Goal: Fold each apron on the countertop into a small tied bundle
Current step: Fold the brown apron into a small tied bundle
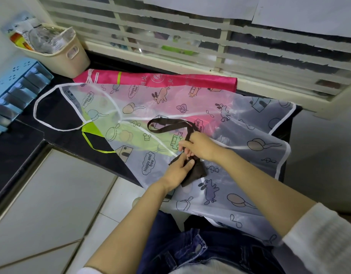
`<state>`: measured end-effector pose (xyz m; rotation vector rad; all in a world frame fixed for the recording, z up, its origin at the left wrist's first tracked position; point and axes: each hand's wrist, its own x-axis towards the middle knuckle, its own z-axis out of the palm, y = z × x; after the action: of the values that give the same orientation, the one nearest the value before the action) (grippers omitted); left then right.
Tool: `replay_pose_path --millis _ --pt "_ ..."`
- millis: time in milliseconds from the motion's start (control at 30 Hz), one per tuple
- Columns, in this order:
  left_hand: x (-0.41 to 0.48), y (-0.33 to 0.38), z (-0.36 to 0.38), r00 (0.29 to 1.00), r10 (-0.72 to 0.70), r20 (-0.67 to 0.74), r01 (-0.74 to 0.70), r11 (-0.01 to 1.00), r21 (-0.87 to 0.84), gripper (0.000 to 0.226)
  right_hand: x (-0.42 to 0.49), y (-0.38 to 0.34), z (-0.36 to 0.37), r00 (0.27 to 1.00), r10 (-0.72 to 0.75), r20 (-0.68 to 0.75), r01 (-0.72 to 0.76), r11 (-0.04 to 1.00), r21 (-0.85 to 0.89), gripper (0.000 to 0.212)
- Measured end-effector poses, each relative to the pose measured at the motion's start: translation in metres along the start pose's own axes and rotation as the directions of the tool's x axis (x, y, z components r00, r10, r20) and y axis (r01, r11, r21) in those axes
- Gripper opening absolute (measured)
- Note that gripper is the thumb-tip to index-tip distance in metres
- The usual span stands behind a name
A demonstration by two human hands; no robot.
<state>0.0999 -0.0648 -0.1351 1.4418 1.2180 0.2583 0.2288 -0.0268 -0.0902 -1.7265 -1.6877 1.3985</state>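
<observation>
On my feed, both hands are meeting over the middle of the bench (22, 147), just above its near edge. The left hand (177, 171) is gripping the brown apron (199, 172), which is bunched into a small dark wad under its curled fingers. The right hand (199, 146) is pinching the brown strap (166, 125) just above that wad, and the rest of the strap is looping away to the left and lying flat. All of this is resting on a clear apron (249, 125) printed with rabbits and houses, which is lying spread out with its near part hanging over the bench edge. A pink apron (170, 80) is showing from under its far side and a green apron (91, 129) from under its left side. A cream basket (71, 56) and a blue rack (12, 89) are sitting at the far left.
</observation>
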Motion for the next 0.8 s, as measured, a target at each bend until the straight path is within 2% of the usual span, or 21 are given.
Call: replay_pose_path --millis 67,133,233,300,333,400,500,600,733,800 --pt "0.002 0.002 0.001 1.0 -0.014 0.003 0.014 1.0 -0.002 0.05 0.004 -0.001 0.002 0.999 -0.004 0.036 0.005 1.0 -0.031 0.03" --pt "0.003 0.002 0.004 0.998 -0.005 -0.063 0.005 1.0 0.011 0.045 0.005 -0.002 0.004 1.0 -0.008 0.021 0.007 1.0 0.01 0.024" --pt "0.005 -0.002 0.008 0.98 0.007 -0.197 0.002 0.999 0.049 0.023 0.001 0.008 0.009 0.979 0.005 -0.203 0.018 0.993 0.113 0.021" --pt "0.006 -0.003 0.009 0.97 0.022 -0.241 -0.008 0.998 0.058 0.027 -0.005 0.021 0.012 0.94 0.031 -0.34 -0.002 0.997 0.083 0.022" --pt "0.007 -0.004 0.009 0.969 0.02 -0.248 -0.01 0.999 0.042 0.031 -0.011 0.029 0.014 0.934 0.042 -0.354 -0.015 0.997 0.078 0.019" --pt "0.007 -0.004 0.009 0.966 0.02 -0.258 -0.015 1.0 0.023 0.034 -0.023 0.042 0.02 0.958 0.049 -0.283 -0.033 0.998 0.06 0.013" --pt "0.007 -0.004 0.01 0.961 0.031 -0.274 -0.032 0.999 -0.001 0.035 -0.038 0.05 0.03 0.982 0.014 -0.188 -0.015 1.0 0.0 0.021" --pt "0.004 -0.006 0.009 0.97 0.041 -0.238 -0.059 0.996 -0.068 0.034 -0.039 0.05 0.037 0.975 0.003 -0.223 -0.012 0.999 -0.036 0.029" --pt "0.003 -0.016 0.007 0.982 0.025 -0.186 -0.058 0.983 -0.174 0.029 -0.034 0.048 0.044 0.951 -0.011 -0.311 -0.004 0.999 -0.047 0.011" --pt "0.002 -0.019 0.006 0.981 0.016 -0.192 -0.05 0.984 -0.173 0.031 -0.034 0.049 0.045 0.938 -0.009 -0.346 0.019 1.0 0.025 0.013"
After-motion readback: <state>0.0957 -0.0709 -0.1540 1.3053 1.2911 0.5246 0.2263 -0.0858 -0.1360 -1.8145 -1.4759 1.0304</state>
